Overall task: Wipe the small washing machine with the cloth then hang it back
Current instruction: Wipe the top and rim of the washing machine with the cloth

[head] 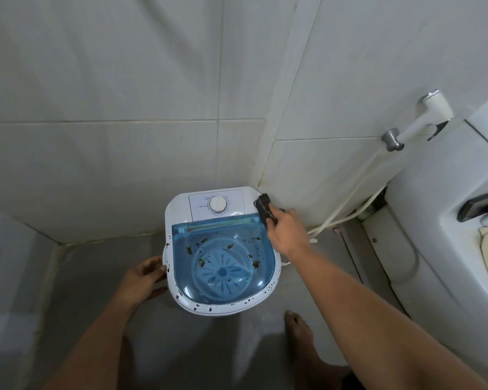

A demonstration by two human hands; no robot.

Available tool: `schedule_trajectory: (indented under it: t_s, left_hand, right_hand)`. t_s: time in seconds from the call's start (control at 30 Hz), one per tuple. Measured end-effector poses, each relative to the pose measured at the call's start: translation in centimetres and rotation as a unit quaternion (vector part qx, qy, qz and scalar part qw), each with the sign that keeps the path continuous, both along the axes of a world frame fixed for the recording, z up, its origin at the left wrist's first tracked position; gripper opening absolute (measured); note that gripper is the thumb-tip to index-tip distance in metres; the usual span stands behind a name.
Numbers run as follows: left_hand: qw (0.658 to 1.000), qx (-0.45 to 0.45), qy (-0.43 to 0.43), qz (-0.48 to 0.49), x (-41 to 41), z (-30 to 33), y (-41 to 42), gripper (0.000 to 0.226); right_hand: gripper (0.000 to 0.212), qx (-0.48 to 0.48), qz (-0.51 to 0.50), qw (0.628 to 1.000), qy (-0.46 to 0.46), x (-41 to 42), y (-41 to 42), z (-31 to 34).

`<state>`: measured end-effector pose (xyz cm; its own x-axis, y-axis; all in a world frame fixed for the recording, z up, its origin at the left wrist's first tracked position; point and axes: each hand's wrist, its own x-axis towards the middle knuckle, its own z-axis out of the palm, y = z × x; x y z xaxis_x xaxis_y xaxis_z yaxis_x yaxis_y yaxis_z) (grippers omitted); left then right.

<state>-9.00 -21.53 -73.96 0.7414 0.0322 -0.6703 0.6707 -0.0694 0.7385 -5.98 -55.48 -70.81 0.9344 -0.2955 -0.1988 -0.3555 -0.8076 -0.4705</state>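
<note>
Barely started: our right hand (289,232) curls its fingers round the cloth (265,209) at the washing machine's (178,205) back right corner, left hand (145,280) cupped at its side, grip unclear, dark specks (268,289) cover rim (186,304) and lid (181,249), hanging back not yet done.

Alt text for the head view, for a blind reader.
Right hand holds a dark cloth at the back right corner of a small white washing machine with a dirt-speckled blue lid; left hand holds its left side.
</note>
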Motion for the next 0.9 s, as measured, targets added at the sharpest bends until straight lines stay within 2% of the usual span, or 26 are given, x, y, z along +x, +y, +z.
schedule_trajectory:
  t_s: [0.17,0.43,0.6,0.7,0.77,0.9]
  left_hand:
    - [1.000,0.005,0.004,-0.004,-0.1,0.0,0.1,0.030]
    - [1.000,0.006,0.010,0.008,-0.5,0.8,-0.7,0.020]
    - [0.999,0.028,0.005,0.038,0.2,0.5,-1.1,0.024]
    - [0.998,0.036,0.000,0.045,0.5,0.4,-0.6,0.026]
    - [0.998,0.038,0.003,0.047,0.6,0.3,-0.2,0.026]
    - [0.999,0.026,0.014,0.045,0.5,0.7,-0.3,0.025]
  right_hand:
    - [0.052,0.088,-0.029,0.996,0.014,1.0,-1.4,-1.4]
    - [0.054,0.142,-0.061,0.988,-0.012,-6.5,-1.4,-3.5]
    - [0.048,0.175,-0.079,0.980,-0.050,-9.4,-0.3,-2.7]
    - [0.050,0.164,-0.068,0.983,-0.042,-10.9,0.6,-3.1]
    - [0.050,0.120,-0.068,0.990,-0.031,-11.2,0.9,-2.9]
    - [0.048,0.075,-0.041,0.996,-0.007,-7.4,0.0,-2.2]
